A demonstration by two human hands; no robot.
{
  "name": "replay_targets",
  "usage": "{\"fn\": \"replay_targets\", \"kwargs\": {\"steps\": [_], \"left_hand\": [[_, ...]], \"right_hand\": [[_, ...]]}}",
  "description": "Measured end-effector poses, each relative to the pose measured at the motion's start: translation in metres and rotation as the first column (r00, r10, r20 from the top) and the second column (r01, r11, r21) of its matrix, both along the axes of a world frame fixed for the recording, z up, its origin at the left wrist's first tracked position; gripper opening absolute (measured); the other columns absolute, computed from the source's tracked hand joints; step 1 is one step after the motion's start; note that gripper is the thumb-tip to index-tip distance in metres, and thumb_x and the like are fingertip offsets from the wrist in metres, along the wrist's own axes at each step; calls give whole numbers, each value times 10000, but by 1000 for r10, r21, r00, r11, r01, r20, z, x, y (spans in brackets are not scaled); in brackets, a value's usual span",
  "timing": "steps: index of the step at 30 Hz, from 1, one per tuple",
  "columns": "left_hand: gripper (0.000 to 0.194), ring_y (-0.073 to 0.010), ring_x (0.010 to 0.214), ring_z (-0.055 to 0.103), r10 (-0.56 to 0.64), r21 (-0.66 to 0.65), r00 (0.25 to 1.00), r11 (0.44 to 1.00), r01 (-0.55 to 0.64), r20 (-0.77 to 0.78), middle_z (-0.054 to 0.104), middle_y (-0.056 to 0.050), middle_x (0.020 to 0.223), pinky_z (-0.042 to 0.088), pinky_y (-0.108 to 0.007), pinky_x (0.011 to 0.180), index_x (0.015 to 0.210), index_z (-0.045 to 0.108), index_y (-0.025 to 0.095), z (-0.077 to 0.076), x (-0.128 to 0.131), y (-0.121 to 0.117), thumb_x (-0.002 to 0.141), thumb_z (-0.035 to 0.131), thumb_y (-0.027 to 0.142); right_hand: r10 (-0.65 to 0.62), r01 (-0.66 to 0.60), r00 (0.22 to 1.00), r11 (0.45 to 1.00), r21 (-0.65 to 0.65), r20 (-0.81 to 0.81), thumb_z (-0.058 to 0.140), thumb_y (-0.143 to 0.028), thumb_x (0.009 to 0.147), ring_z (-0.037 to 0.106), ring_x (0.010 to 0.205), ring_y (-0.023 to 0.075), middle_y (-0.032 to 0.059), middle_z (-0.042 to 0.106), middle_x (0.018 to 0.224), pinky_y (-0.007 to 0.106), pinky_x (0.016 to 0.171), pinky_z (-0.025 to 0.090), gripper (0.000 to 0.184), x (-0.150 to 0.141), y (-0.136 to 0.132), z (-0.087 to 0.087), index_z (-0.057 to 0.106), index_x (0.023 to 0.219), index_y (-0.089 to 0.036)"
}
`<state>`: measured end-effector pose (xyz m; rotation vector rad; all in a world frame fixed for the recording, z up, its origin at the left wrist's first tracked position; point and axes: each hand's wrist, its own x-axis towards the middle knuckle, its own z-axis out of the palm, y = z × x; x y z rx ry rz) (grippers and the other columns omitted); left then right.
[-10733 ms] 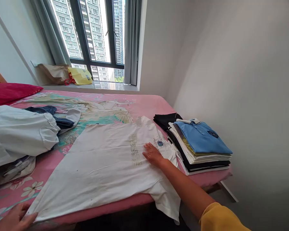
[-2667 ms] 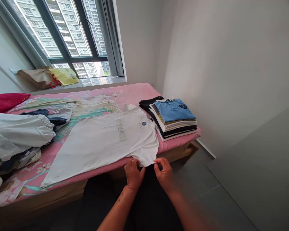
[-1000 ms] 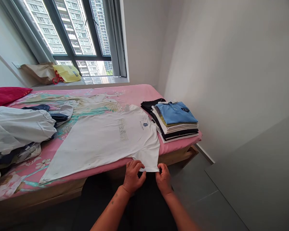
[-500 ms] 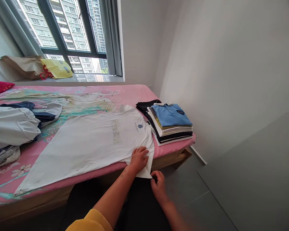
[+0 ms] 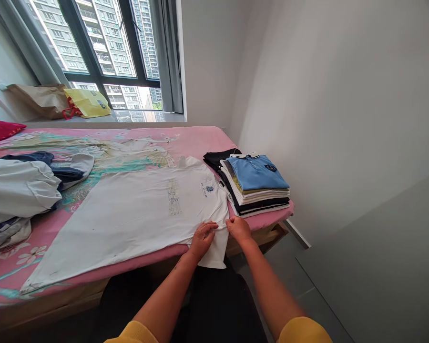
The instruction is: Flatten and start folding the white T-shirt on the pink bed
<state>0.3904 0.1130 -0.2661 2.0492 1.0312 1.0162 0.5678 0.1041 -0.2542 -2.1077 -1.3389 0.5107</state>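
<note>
A white T-shirt (image 5: 139,205) lies spread on the bed, with small printed text and a dark blue emblem on its chest. Its near sleeve (image 5: 214,255) hangs over the bed's edge. My left hand (image 5: 203,239) rests on the shirt near the top of that sleeve, its fingers laid on the cloth. Just to its right, my right hand (image 5: 239,229) pinches the shirt's edge where the sleeve meets the shoulder. Between the two hands the cloth shows a thin crease.
A stack of folded clothes, topped by a blue polo shirt (image 5: 257,171), stands right of the T-shirt. Loose garments (image 5: 19,190) are heaped at the left on the pink floral bedsheet (image 5: 196,138). Bags, one a yellow bag (image 5: 89,102), lie on the windowsill.
My right hand has moved up from the sleeve's lower corner to the shoulder edge and pinches it there. My left hand has shifted slightly down and left.
</note>
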Motion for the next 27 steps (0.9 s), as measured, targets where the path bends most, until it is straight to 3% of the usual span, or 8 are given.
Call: {"fn": "replay_targets", "kwargs": {"steps": [7, 11, 14, 17, 19, 23, 25, 27], "left_hand": [[225, -186, 1146, 559, -51, -53, 998, 997, 49, -34, 685, -25, 1097, 267, -458, 1107, 933, 681, 232, -1, -3, -3, 792, 511, 187], [234, -185, 1217, 500, -114, -75, 985, 992, 105, -130, 672, -11, 1136, 194, -454, 1131, 936, 686, 240, 2, -3, -6, 777, 523, 185], [255, -184, 1267, 449, -172, -59, 963, 985, 163, -207, 647, 18, 1189, 136, -461, 1142, 951, 687, 274, 4, -4, -9, 780, 517, 189], [268, -181, 1307, 400, -208, -22, 942, 977, 210, -264, 607, 39, 1253, 96, -460, 1146, 962, 684, 292, 5, -5, -11, 787, 507, 192], [266, -175, 1308, 399, -206, -24, 939, 978, 207, -277, 594, 43, 1271, 99, -449, 1147, 961, 684, 296, 6, -6, -13, 790, 507, 198], [272, -170, 1296, 417, -191, -33, 939, 981, 189, -287, 599, 49, 1264, 109, -447, 1147, 948, 688, 305, 6, -7, -14, 779, 510, 188], [280, -171, 1301, 410, -195, -10, 936, 980, 201, -293, 607, 51, 1252, 111, -452, 1147, 944, 688, 306, 5, -6, -14, 780, 499, 181], [294, -170, 1293, 418, -182, 36, 939, 979, 201, -293, 610, 30, 1250, 119, -441, 1149, 977, 682, 293, 3, -6, -14, 784, 490, 184]], "right_hand": [[-16, 18, 1000, 995, -101, 26, 462, -303, 774, 564, 619, 157, 36, 637, 643, 231, 556, 338, 235, 10, -8, -2, 621, 656, -176], [-50, 58, 991, 996, -61, 123, 421, -275, 818, 602, 765, 195, 72, 667, 803, 274, 670, 399, 250, -2, -7, 15, 647, 876, -184], [169, -201, 963, 969, 143, 211, 338, -239, 878, 576, 988, 168, 63, 654, 1038, 276, 856, 408, 328, -19, -1, 26, 605, 1064, -199], [432, -474, 849, 877, 77, 306, 311, -261, 911, 455, 1212, 162, 65, 563, 1264, 299, 1051, 288, 391, -27, 5, 23, 566, 1197, -184], [436, -443, 836, 895, -60, 332, 326, -269, 907, 376, 1295, 204, 120, 473, 1364, 343, 1097, 230, 452, -24, 8, 16, 501, 1292, -110], [293, -223, 880, 950, -218, 375, 377, -282, 880, 290, 1351, 266, 212, 356, 1427, 365, 1113, 213, 567, -21, 8, 11, 391, 1357, 24], [264, -219, 880, 963, -156, 395, 349, -292, 890, 250, 1371, 256, 191, 330, 1448, 367, 1124, 194, 570, -30, 10, 15, 374, 1374, 9], [352, -363, 849, 931, -50, 393, 300, -297, 907, 206, 1388, 215, 134, 311, 1472, 354, 1138, 168, 560, -44, 13, 20, 343, 1401, -37]]}}
